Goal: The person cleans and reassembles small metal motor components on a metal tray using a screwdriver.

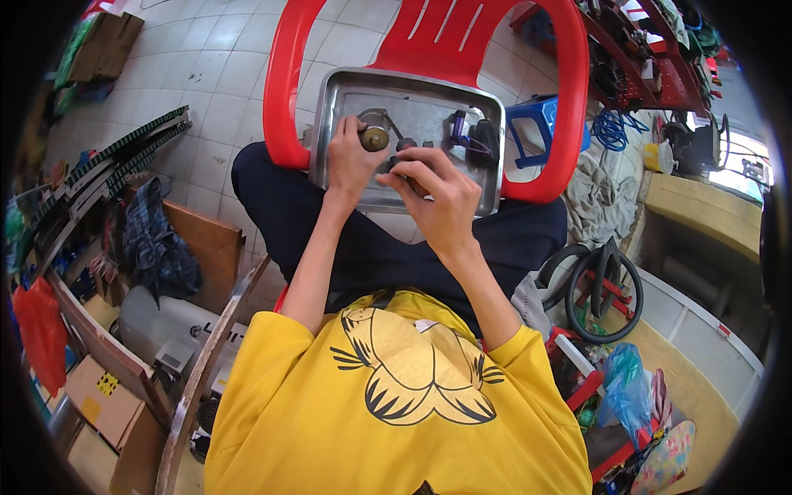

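Observation:
A shallow metal tray (330, 99) rests on the seat of a red plastic chair in front of me. Over its left side, my left hand (351, 157) is closed around a round, brass-coloured metal part (374, 139). A curved metal piece shows just behind that part. My right hand (437, 186) is beside it, thumb and fingers pinched together; what they hold, if anything, is hidden by the fingers. Small dark parts (406, 145) sit close to its fingertips. On the tray's right side lie a purple and silver cylindrical piece (459, 128) and a black part (483, 140).
The red chair (285, 82) curves round the tray, its armrests at both sides. A blue stool (532, 132) and a coiled blue hose (615, 130) are to the right. Black tyres (605, 293) lie at lower right. Wooden boards (202, 247) and a cardboard box (103, 400) stand left.

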### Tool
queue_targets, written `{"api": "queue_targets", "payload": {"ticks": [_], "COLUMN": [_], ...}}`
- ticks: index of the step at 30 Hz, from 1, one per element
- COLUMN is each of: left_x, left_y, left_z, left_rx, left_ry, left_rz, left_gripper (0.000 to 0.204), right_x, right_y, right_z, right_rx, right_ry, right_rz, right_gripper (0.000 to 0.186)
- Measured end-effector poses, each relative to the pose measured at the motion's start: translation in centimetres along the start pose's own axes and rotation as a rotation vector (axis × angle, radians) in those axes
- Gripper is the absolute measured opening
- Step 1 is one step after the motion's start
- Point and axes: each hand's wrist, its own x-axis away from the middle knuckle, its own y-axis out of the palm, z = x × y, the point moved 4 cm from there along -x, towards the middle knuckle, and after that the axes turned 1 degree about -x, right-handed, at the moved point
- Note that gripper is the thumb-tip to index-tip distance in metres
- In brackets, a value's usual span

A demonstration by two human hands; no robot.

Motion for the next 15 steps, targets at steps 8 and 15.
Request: {"api": "queue_targets", "payload": {"ticks": [8, 15], "left_x": [-0.1, 0.0], "left_y": [0.1, 0.0], "left_z": [-0.4, -0.1], "left_rx": [0.014, -0.007], "left_ry": [0.020, 0.004], "left_rz": [0.010, -0.003], "left_gripper": [0.046, 0.047], "right_x": [0.0, -0.2], "right_y": [-0.8, -0.6], "right_z": [-1.1, -0.2], "right_rx": [-0.248, 0.108], "right_ry": [0.106, -0.053], "right_rz": [0.046, -0.021], "right_gripper": [0.033, 0.032]}}
